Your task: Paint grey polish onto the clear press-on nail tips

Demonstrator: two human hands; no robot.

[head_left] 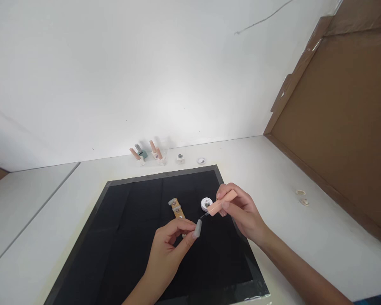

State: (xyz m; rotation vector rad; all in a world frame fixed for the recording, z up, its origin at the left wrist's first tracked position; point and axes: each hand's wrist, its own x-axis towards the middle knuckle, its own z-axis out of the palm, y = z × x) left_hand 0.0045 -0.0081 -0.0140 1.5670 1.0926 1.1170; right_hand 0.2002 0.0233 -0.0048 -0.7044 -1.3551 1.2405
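Between the thumb and fingers of my left hand (pixel 169 243) is a grey false nail (pixel 197 228), its tip pointing up. My right hand (pixel 244 212) grips the peach cap of a nail polish brush (pixel 222 202). The dark bristles reach down to the left, close to the nail's tip; whether they touch it I cannot tell. Just left of the cap sits a small round white pot (pixel 206 203) with something dark inside. Behind my left fingers lies a tan nail stand (pixel 177 207) with false nails on it, its near end partly hidden by the hand.
A black mat (pixel 133 228) taped at its edges covers the middle of the white table. Along the wall stand several nail polish bottles (pixel 158 156), an uncapped bottle (pixel 180 159) and a small white lid (pixel 201 161). Two small round pieces (pixel 301 192) lie at right, near a brown board (pixel 336 127).
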